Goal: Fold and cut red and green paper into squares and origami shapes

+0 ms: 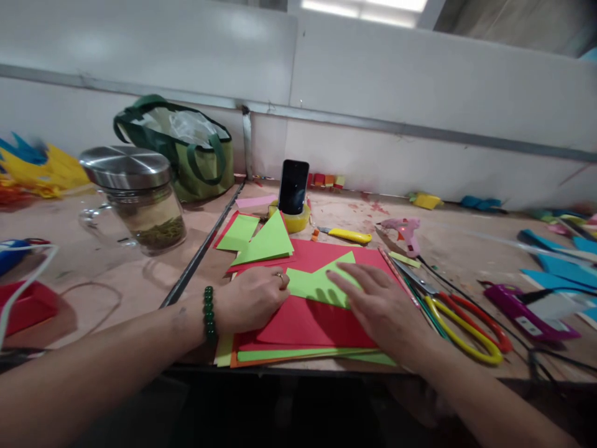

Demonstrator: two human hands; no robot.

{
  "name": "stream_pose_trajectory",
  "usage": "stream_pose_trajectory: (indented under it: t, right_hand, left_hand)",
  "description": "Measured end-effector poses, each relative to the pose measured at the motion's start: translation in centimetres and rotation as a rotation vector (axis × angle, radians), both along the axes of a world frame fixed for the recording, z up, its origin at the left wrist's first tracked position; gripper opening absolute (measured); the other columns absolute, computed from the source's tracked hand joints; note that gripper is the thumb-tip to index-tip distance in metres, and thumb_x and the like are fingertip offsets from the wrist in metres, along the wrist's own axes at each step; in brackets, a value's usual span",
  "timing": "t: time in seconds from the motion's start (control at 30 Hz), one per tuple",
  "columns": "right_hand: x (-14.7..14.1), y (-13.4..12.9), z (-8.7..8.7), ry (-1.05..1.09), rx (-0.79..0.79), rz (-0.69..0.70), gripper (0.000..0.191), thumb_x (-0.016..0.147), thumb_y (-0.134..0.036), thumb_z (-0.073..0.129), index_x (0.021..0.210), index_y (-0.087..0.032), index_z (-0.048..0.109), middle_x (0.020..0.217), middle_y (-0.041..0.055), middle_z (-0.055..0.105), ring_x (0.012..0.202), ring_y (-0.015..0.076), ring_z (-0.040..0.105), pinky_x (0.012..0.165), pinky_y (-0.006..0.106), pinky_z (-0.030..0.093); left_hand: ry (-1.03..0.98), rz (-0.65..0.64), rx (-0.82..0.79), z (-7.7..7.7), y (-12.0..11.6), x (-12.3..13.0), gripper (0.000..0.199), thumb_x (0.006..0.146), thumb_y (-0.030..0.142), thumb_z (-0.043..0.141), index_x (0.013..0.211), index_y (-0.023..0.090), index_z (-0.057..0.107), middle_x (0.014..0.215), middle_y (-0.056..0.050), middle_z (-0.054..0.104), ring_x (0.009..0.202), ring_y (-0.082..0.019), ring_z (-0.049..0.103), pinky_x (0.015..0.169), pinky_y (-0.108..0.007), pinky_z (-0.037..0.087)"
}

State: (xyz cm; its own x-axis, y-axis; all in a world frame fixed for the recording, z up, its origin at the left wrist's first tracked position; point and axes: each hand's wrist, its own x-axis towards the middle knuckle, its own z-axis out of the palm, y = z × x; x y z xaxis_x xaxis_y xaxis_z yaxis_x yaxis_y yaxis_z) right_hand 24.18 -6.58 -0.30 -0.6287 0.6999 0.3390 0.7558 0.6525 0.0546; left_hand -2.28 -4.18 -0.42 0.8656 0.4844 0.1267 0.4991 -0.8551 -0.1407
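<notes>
A piece of light green paper (321, 281) lies on a red sheet (317, 323), which tops a stack of coloured paper. My left hand (254, 298), with a ring and a green bead bracelet, is closed on the left end of the green piece. My right hand (377, 298) rests over its right end with the fingers spread; shadows fall beneath them. Just beyond my left hand lie a folded green paper triangle (268, 241) and another green piece (239, 232) on red paper. Both hands are slightly blurred.
Scissors (466, 323) with red and yellow handles lie right of the stack. Behind are a yellow cutter (349, 235), a pink glue gun (405, 235) and a propped phone (293, 186). A glass tea mug (140, 205) and a green bag (205, 165) stand left. A purple power strip (527, 314) lies right.
</notes>
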Motion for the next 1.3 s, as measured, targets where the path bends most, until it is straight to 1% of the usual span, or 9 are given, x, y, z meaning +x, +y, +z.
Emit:
stream_pose_trajectory:
  t: [0.1, 0.2, 0.27, 0.4, 0.57, 0.73, 0.83, 1.17, 1.3]
  right_hand:
    - [-2.3, 0.7, 1.6, -0.226, -0.165, 0.258, 0.045, 0.091, -0.006, 0.045, 0.133, -0.022, 0.049, 0.116, 0.0105, 0.064, 0.102, 0.0231, 0.057, 0.085, 0.037, 0.049]
    - [-4.0, 1.2, 2.6, -0.348, -0.266, 0.268, 0.032, 0.093, -0.012, 0.048, 0.122, -0.020, 0.056, 0.094, 0.0069, 0.066, 0.083, 0.0204, 0.057, 0.069, 0.031, 0.047]
    - [-4.4, 1.4, 2.7, -0.397, -0.266, 0.254, 0.024, 0.093, -0.012, 0.049, 0.114, -0.019, 0.059, 0.090, 0.0057, 0.065, 0.080, 0.0202, 0.057, 0.064, 0.030, 0.045]
    - [-3.5, 1.2, 2.0, -0.434, -0.212, 0.276, 0.023, 0.092, -0.010, 0.049, 0.110, -0.017, 0.060, 0.091, 0.0069, 0.064, 0.078, 0.0196, 0.055, 0.062, 0.029, 0.043]
    - [0.0, 0.4, 0.6, -0.321, -0.170, 0.312, 0.030, 0.089, -0.010, 0.047, 0.116, -0.016, 0.059, 0.096, 0.0108, 0.064, 0.084, 0.0213, 0.057, 0.068, 0.031, 0.049]
    - [3.9, -0.9, -1.1, -0.208, -0.094, 0.300, 0.035, 0.090, -0.011, 0.041, 0.120, -0.010, 0.057, 0.098, 0.0143, 0.065, 0.086, 0.0240, 0.058, 0.071, 0.036, 0.052]
    - [5.2, -1.9, -1.5, -0.176, -0.118, 0.231, 0.037, 0.089, -0.010, 0.042, 0.123, -0.011, 0.057, 0.102, 0.0141, 0.065, 0.089, 0.0237, 0.059, 0.074, 0.036, 0.053]
    - [5.0, -3.0, -0.6, -0.132, -0.143, 0.088, 0.045, 0.076, 0.003, 0.039, 0.111, -0.011, 0.063, 0.095, 0.0129, 0.066, 0.086, 0.0230, 0.060, 0.071, 0.036, 0.055]
    - [4.6, -2.9, 0.3, -0.096, -0.114, 0.056, 0.037, 0.076, 0.003, 0.040, 0.095, -0.015, 0.066, 0.085, 0.0102, 0.066, 0.078, 0.0214, 0.061, 0.063, 0.032, 0.054]
  left_hand:
    - [0.011, -0.013, -0.002, 0.0, -0.1, 0.1, 0.017, 0.088, 0.011, 0.049, 0.081, 0.014, 0.064, 0.080, -0.010, 0.062, 0.077, -0.023, 0.055, 0.069, -0.036, 0.046]
    - [0.027, -0.007, -0.027, 0.1, -0.1, 0.0, 0.015, 0.087, 0.012, 0.051, 0.082, 0.014, 0.065, 0.082, -0.010, 0.063, 0.080, -0.023, 0.056, 0.072, -0.035, 0.045]
    - [0.037, -0.005, -0.025, 0.1, -0.2, 0.0, 0.014, 0.086, 0.012, 0.052, 0.080, 0.014, 0.064, 0.082, -0.010, 0.063, 0.079, -0.023, 0.055, 0.072, -0.035, 0.044]
    - [0.030, -0.017, -0.019, 0.0, -0.1, 0.0, 0.014, 0.086, 0.011, 0.052, 0.079, 0.013, 0.063, 0.079, -0.009, 0.062, 0.077, -0.022, 0.053, 0.071, -0.035, 0.042]
    - [-0.016, -0.023, -0.046, -0.1, 0.1, -0.2, 0.016, 0.086, 0.010, 0.050, 0.076, 0.015, 0.061, 0.079, -0.009, 0.061, 0.077, -0.022, 0.052, 0.069, -0.035, 0.042]
    - [-0.042, 0.009, -0.087, 0.1, 0.0, -0.3, 0.012, 0.081, 0.007, 0.052, 0.078, 0.015, 0.062, 0.083, -0.008, 0.061, 0.077, -0.021, 0.053, 0.070, -0.034, 0.044]
    - [-0.050, 0.018, -0.108, 0.4, -0.1, -0.4, 0.013, 0.079, 0.008, 0.052, 0.078, 0.016, 0.062, 0.083, -0.007, 0.062, 0.078, -0.021, 0.055, 0.070, -0.034, 0.045]
    - [-0.138, 0.043, -0.175, 0.6, 0.0, -0.8, 0.019, 0.079, 0.010, 0.050, 0.080, 0.017, 0.067, 0.087, -0.006, 0.066, 0.083, -0.020, 0.060, 0.075, -0.032, 0.048]
    - [-0.160, 0.012, -0.169, 0.5, 0.2, -0.6, 0.015, 0.079, 0.009, 0.051, 0.074, 0.016, 0.064, 0.086, -0.006, 0.064, 0.082, -0.019, 0.058, 0.072, -0.031, 0.048]
